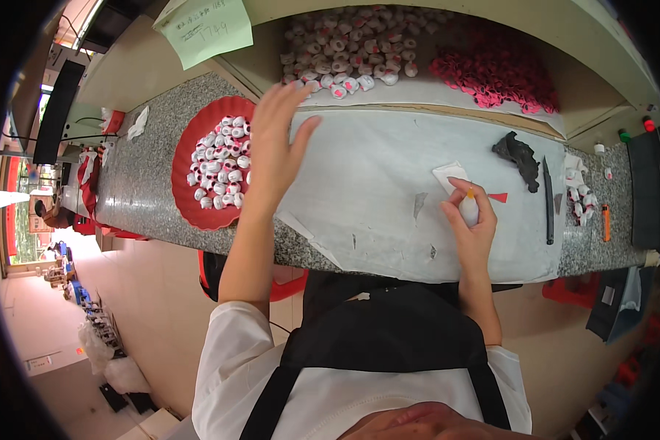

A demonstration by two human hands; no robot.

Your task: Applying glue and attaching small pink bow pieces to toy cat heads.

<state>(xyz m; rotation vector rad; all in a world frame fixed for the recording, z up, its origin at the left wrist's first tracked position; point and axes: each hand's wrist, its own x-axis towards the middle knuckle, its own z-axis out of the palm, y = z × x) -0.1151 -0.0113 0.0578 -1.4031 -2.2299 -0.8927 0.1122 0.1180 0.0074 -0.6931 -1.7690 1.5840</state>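
Note:
My left hand (277, 136) reaches forward with its fingers stretched out and the thumb apart. Its fingertips are at the front edge of a heap of small white round pieces with pink marks (345, 55) on the shelf; whether they touch any I cannot tell. In my right hand (477, 227) is a small white squeeze bottle (468, 210) with an orange-yellow tip pointing up. Beside that hand lie a folded white cloth or paper (447, 176) and a small red piece (498, 197). Left of my left forearm, a red scalloped tray (183, 165) holds many similar white-and-pink pieces.
White paper (359, 191) covers the granite counter (150, 180). A pile of pink-red pieces (502, 73) fills the shelf's right side. On the right are a crumpled black cloth (518, 158), a dark slim tool (548, 205), several white-and-dark pieces (582, 202) and an orange stick-like tool (606, 222).

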